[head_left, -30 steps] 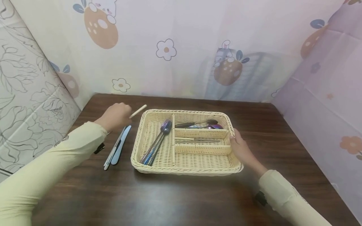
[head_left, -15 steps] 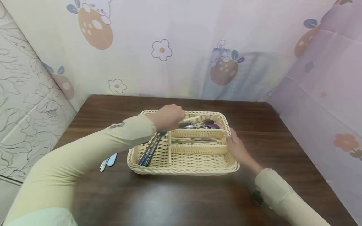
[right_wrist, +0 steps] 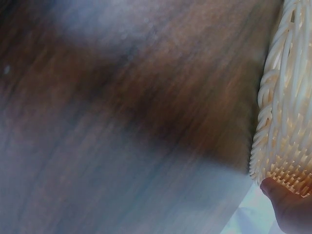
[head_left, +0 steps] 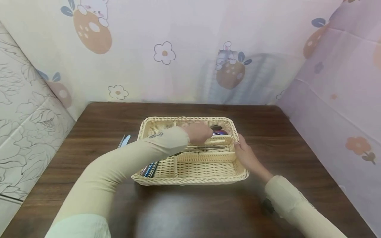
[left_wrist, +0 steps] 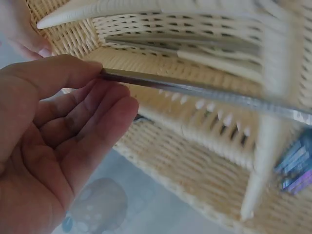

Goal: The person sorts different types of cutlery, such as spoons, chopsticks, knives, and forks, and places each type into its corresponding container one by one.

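Observation:
Over the rear dividers of a cream wicker basket [head_left: 190, 181], my left hand [head_left: 198, 133] pinches a slim chopstick [left_wrist: 195, 90] between thumb and fingers. Its metal shaft stretches away from the fingertips in the left wrist view. More chopsticks [left_wrist: 214, 63] with pale handles lie in the middle compartment. At the basket's right side, my right hand [head_left: 247, 157] grips the rim, its thumb [right_wrist: 273, 187] on the near face. Spoons [head_left: 220, 132] are in the back compartment, partly behind my left hand. Fork handles [head_left: 151, 169] show in the left compartment; my sleeve hides the rest.
The basket stands on a dark wooden table [head_left: 268, 125]. Knives [head_left: 124, 141] lie left of the basket, mostly covered by my left sleeve. A patterned cloth [head_left: 190, 76] hangs behind the table, with others at both sides.
My left hand has carried the chopstick rightward from the table beside the basket to above its divided compartments. My right hand keeps its grip. The head view has shifted slightly.

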Tool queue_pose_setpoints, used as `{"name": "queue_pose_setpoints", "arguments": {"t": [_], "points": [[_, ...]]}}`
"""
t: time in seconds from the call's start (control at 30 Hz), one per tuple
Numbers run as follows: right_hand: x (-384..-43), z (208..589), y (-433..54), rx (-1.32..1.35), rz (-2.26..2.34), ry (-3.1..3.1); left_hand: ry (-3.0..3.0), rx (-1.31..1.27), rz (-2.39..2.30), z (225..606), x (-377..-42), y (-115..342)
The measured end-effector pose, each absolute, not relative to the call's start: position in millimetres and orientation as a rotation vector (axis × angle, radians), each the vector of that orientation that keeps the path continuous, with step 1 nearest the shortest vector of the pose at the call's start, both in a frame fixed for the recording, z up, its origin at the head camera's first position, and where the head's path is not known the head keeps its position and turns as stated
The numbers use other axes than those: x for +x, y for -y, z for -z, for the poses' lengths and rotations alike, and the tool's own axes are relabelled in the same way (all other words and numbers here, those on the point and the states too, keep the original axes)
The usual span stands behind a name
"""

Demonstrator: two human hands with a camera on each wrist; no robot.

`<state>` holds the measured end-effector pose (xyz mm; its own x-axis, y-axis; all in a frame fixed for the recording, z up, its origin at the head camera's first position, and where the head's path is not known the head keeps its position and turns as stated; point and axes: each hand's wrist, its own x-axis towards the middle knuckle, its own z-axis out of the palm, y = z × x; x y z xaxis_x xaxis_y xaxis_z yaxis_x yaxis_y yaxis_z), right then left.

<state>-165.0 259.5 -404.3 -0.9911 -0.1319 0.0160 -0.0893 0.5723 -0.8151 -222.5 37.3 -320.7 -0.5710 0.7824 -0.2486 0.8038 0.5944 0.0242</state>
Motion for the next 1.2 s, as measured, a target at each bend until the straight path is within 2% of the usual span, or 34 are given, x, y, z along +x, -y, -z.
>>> {"name": "queue_pose_setpoints", "arguments": {"t": [0.4, 0.83, 1.03, 1.2], "points": [[-165.0, 404.3, -258.9, -0.191, 1.404, -2.745, -2.433, 1.287, 0.072, 346.7, -227.9, -65.6], [-163.5, 400.1, -255.9, -0.171, 1.375, -2.742, -2.365, 1.246, 0.152, 362.1, -236.2, -74.3], [-164.0, 400.9, -255.2, -0.138, 1.354, -2.74, -2.431, 1.317, 0.103, 350.2, -226.7, -59.8], [-164.2, 401.2, -257.1, -0.13, 1.349, -2.738, -2.513, 1.23, -0.255, 315.2, -212.2, -12.9]]}}
